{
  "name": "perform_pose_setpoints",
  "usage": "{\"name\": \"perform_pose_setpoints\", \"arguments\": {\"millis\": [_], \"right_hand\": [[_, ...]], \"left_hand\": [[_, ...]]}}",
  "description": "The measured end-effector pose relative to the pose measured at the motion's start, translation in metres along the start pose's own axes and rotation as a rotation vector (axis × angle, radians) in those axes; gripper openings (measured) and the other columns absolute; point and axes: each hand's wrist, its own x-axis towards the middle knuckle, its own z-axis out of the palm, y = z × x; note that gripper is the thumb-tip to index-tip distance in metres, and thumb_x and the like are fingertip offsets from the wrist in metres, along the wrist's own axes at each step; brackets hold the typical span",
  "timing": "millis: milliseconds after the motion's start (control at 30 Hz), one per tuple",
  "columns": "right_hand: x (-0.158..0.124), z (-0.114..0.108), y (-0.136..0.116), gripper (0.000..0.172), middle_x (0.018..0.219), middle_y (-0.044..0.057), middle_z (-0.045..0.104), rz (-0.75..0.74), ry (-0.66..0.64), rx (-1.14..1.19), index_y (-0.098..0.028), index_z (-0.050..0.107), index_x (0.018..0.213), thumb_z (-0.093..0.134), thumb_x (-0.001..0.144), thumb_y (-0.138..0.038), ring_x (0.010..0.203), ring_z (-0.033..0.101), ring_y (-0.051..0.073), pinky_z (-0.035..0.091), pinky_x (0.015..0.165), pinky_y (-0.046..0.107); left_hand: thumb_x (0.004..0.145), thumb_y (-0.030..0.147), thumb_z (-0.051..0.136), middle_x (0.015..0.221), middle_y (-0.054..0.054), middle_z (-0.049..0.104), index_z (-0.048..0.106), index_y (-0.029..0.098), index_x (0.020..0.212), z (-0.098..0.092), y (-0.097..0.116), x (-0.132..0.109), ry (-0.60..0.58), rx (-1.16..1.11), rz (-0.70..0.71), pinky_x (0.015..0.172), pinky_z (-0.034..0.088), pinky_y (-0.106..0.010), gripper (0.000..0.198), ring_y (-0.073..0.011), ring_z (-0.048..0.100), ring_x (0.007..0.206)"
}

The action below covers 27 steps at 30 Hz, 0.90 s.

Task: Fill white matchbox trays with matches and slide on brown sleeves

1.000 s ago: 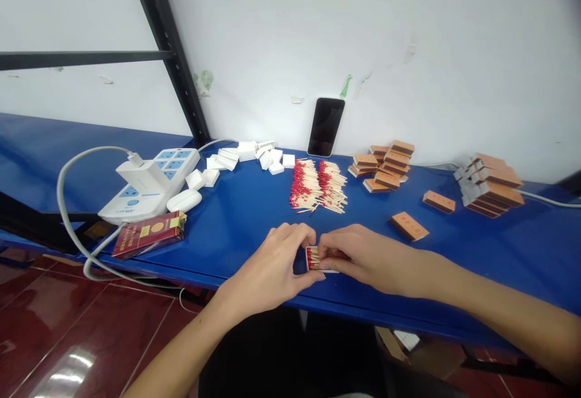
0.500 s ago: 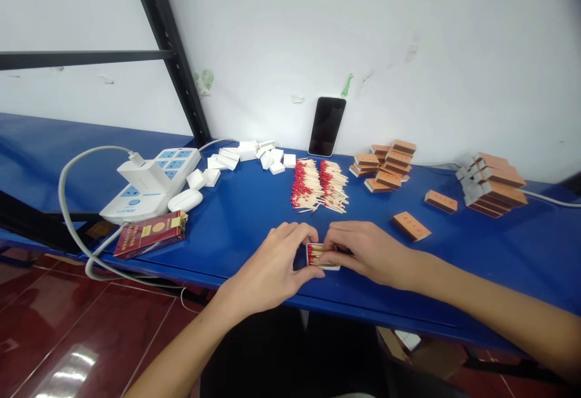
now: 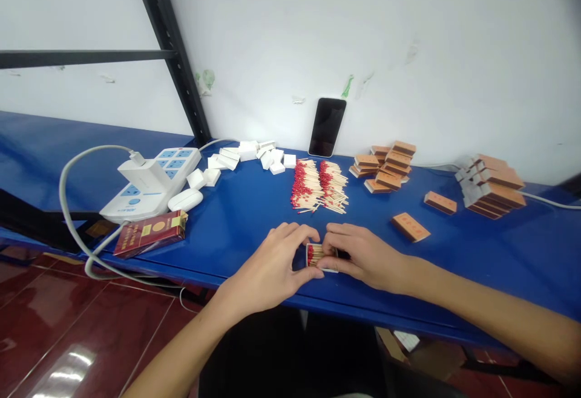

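A small white matchbox tray (image 3: 330, 271) stands near the front edge of the blue table, holding red-headed matches (image 3: 314, 255). My left hand (image 3: 279, 262) curls around its left end, thumb at the near side and fingers at the far side. Over the tray's right part, my right hand (image 3: 365, 257) has its thumb and fingers closed on the matches, covering some of them. Behind the hands lie two heaps of loose matches, a left heap (image 3: 307, 186) and a right heap (image 3: 333, 186), heads mostly to the left.
White trays (image 3: 247, 151) are piled at the back left. Orange matchbox sleeves form a middle pile (image 3: 385, 165) and a right stack (image 3: 492, 183); a single box (image 3: 410, 227) lies nearer. A phone (image 3: 327, 126) leans on the wall. A power strip (image 3: 136, 204) and red packet (image 3: 152, 234) are left.
My right hand has shifted slightly left, its thumb farther over the matches in the tray. My left hand stays around the tray's left end.
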Motion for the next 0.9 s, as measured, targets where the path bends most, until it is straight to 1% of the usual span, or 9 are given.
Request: {"name": "perform_pose_setpoints", "arguments": {"millis": [67,133,200,267,333,433,633,767,900], "right_hand": [[0.002,-0.005,0.002,0.029,0.081,0.001,0.057,0.011,0.022,0.018,-0.02,0.055,0.083,0.048,0.101,-0.041,0.07,0.053,0.014,0.041,0.064,0.026],[0.007,-0.011,0.008,0.024,0.084,0.002,0.06,0.013,0.078,-0.053,-0.019,0.056,0.087,0.045,0.102,-0.034,0.072,0.055,0.015,0.042,0.066,0.027],[0.014,-0.015,0.017,0.018,0.094,0.006,0.062,0.024,0.127,-0.245,-0.018,0.059,0.098,0.044,0.102,-0.027,0.078,0.057,0.017,0.043,0.067,0.029],[0.023,-0.016,0.027,0.02,0.104,0.01,0.062,0.048,0.132,-0.435,-0.017,0.06,0.11,0.044,0.1,-0.022,0.083,0.059,0.02,0.043,0.068,0.031],[0.032,-0.016,0.035,0.023,0.107,0.011,0.061,0.067,0.115,-0.535,-0.017,0.061,0.114,0.043,0.101,-0.021,0.084,0.06,0.02,0.043,0.069,0.031],[0.041,-0.016,0.038,0.025,0.102,0.009,0.061,0.041,0.067,-0.59,-0.017,0.064,0.108,0.04,0.102,-0.023,0.081,0.059,0.019,0.042,0.069,0.03],[0.053,-0.018,0.024,0.027,0.102,0.014,0.061,-0.078,0.015,-0.775,-0.012,0.063,0.104,0.037,0.103,-0.02,0.083,0.058,0.022,0.037,0.066,0.033],[0.064,-0.017,0.019,0.029,0.101,0.014,0.062,-0.073,-0.057,-0.783,-0.01,0.064,0.104,0.036,0.103,-0.02,0.082,0.06,0.021,0.035,0.065,0.032],[0.07,-0.019,0.019,0.031,0.101,0.012,0.063,-0.024,-0.137,-0.744,-0.01,0.063,0.103,0.036,0.104,-0.024,0.076,0.062,0.02,0.031,0.058,0.031]], "left_hand": [[0.087,0.03,0.073,0.114,0.001,0.062,0.054,0.026,0.11,0.0,0.0,0.0,-0.002,0.009,-0.005,0.094,0.041,-0.036,0.03,-0.0211,0.053,0.103],[0.086,0.03,0.074,0.113,0.001,0.062,0.054,0.026,0.11,0.0,0.0,0.0,-0.001,0.014,-0.01,0.096,0.04,-0.037,0.032,-0.0214,0.052,0.104],[0.086,0.028,0.074,0.112,0.001,0.062,0.053,0.026,0.111,0.0,0.001,0.0,-0.002,0.016,-0.017,0.097,0.04,-0.037,0.033,-0.0218,0.053,0.104],[0.086,0.026,0.071,0.109,0.0,0.061,0.054,0.025,0.109,-0.001,0.003,0.0,-0.003,0.031,-0.015,0.097,0.04,-0.039,0.029,-0.0226,0.053,0.103],[0.085,0.024,0.068,0.106,-0.002,0.061,0.054,0.024,0.107,-0.001,0.005,-0.001,-0.009,0.053,-0.012,0.096,0.041,-0.04,0.026,-0.024,0.053,0.101],[0.084,0.024,0.066,0.106,-0.004,0.06,0.054,0.024,0.108,-0.001,0.006,-0.001,-0.018,0.073,-0.014,0.093,0.042,-0.041,0.027,-0.0254,0.052,0.1],[0.084,0.024,0.067,0.107,-0.003,0.061,0.053,0.024,0.113,0.0,0.004,-0.001,-0.002,0.053,-0.015,0.095,0.041,-0.041,0.032,-0.0244,0.054,0.1],[0.082,0.023,0.069,0.107,-0.002,0.062,0.053,0.025,0.111,0.0,0.002,-0.002,0.007,0.033,-0.013,0.093,0.042,-0.038,0.033,-0.0234,0.054,0.1],[0.082,0.023,0.071,0.107,-0.001,0.061,0.051,0.025,0.112,0.0,0.002,-0.002,0.006,0.014,-0.031,0.09,0.043,-0.036,0.037,-0.022,0.055,0.098]]}}
